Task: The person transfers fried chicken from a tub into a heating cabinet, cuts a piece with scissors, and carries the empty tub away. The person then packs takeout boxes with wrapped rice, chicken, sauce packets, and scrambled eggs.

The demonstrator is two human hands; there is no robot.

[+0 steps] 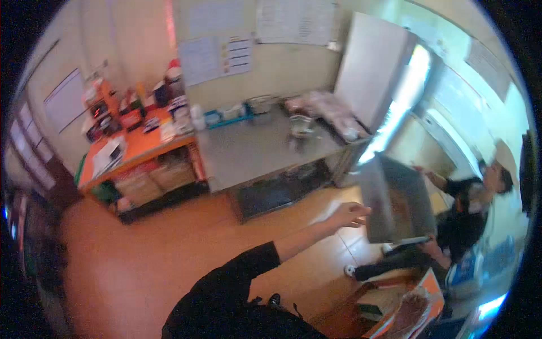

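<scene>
Grey bin (395, 198), single, deep and boxy, brownish inside, is tilted above the floor (141, 254), held by one co-worker (466, 214). The wearer's left hand (350, 214), fingers narrowly curled, meets its side in view; actual contact and the right hand's grip cannot be told.

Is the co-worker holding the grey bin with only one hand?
No, the co-worker has one hand near the upper edge of the grey bin and the other hand at its lower edge.
</scene>
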